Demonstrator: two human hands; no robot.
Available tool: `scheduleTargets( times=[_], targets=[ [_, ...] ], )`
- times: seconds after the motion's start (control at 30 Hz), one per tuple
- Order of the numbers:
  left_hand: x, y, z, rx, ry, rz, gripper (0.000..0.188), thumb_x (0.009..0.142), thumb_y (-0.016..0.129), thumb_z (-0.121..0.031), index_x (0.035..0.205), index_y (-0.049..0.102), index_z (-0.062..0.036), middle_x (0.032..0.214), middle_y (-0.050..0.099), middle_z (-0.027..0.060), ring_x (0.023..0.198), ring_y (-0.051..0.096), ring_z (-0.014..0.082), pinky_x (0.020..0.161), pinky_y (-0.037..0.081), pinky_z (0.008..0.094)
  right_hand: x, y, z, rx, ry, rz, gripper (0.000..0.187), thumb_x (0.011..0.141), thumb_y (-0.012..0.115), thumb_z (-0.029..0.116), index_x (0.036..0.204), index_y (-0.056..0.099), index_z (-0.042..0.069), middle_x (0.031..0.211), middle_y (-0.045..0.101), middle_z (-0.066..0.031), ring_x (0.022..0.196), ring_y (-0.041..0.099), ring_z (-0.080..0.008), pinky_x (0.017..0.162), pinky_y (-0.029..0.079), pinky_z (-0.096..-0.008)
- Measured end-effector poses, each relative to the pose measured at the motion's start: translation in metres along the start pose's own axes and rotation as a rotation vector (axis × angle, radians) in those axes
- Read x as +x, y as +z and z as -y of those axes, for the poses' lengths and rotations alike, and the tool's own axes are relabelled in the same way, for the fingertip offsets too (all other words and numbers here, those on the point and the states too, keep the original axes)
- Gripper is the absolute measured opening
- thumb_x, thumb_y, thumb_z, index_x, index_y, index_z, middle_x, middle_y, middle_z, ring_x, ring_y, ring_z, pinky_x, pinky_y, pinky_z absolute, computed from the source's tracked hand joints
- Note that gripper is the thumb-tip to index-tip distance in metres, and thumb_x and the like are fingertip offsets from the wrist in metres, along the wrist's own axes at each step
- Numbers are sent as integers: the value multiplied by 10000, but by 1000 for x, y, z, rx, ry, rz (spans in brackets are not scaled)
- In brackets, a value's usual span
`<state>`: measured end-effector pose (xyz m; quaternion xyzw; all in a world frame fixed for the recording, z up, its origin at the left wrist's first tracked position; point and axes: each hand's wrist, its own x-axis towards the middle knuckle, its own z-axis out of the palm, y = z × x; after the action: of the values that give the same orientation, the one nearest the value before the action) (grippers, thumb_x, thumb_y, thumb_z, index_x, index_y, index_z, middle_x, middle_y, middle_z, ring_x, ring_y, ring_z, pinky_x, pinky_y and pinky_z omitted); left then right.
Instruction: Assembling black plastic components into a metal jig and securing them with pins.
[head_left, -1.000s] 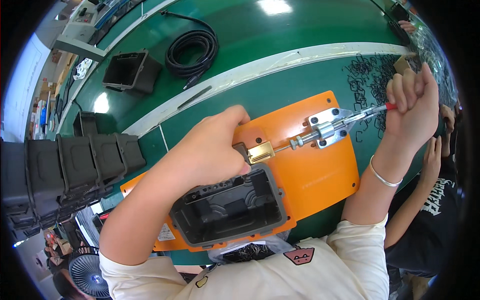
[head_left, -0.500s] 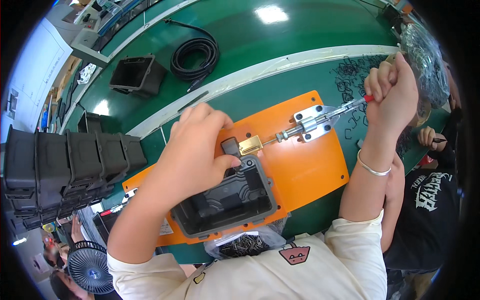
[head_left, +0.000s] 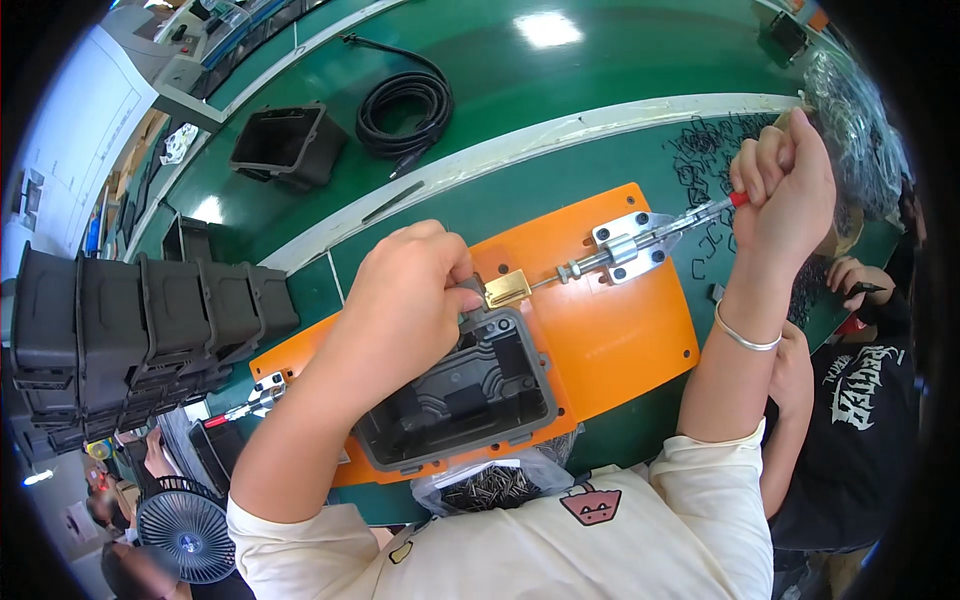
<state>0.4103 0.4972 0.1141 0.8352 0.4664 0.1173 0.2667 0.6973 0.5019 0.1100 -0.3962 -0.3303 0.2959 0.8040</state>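
An open grey plastic box [head_left: 470, 385] rests on an orange fixture plate [head_left: 630, 345]. At its far corner, my left hand [head_left: 415, 290] pinches a small grey plastic part [head_left: 476, 287] between thumb and fingers, which hide most of it. Against that part stands a brass block [head_left: 508, 288] on the rod of a metal toggle clamp [head_left: 628, 250], bolted to the plate. My right hand [head_left: 785, 185] is closed round the clamp's red handle [head_left: 739, 199], up at the right.
Stacked grey boxes [head_left: 110, 320] stand at the left, above a fan [head_left: 187, 530]. Another box [head_left: 285, 145] and a coiled black cable [head_left: 405, 110] lie farther back. A bag of screws [head_left: 490, 487] sits near me. Black clips [head_left: 710, 150] and a co-worker's hand [head_left: 860, 280] are at the right.
My left thumb and fingers have closed together over the grey part, covering more of it. The right hand keeps its grip on the red handle. The whole view has shifted slightly.
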Motion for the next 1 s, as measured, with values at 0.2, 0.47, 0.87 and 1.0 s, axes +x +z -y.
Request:
scheduleTargets(
  times=[0.2,0.47,0.87,1.0],
  targets=[
    [-15,2,-9,11,22,-20,360,654,786,-76,925,560,-5,866,515,133,791,534,306,691,442,376,0,0,1,4,7,11,362,930,528,158,606,388,82,473,375,-19,373,320,-101,395,271,-251],
    [-45,36,-21,219,94,-228,494,597,801,-37,1003,524,3,942,477,160,846,511,327,724,431,394,1,1,2,-12,28,-3,363,928,529,162,605,383,81,468,374,-20,373,322,-109,403,278,-262],
    [-57,36,-9,64,204,-379,454,628,776,20,1021,549,10,935,511,140,823,544,316,701,463,380,12,-25,1,39,197,-31,309,938,518,197,673,402,89,528,407,-25,458,402,-146,453,336,-302],
    [-58,40,-9,15,39,-356,516,650,793,-98,1083,531,1,982,494,166,939,508,336,805,417,451,14,-39,-1,-322,174,-138,186,908,596,192,831,524,39,648,509,-33,562,545,-158,542,486,-293]
  ],
)
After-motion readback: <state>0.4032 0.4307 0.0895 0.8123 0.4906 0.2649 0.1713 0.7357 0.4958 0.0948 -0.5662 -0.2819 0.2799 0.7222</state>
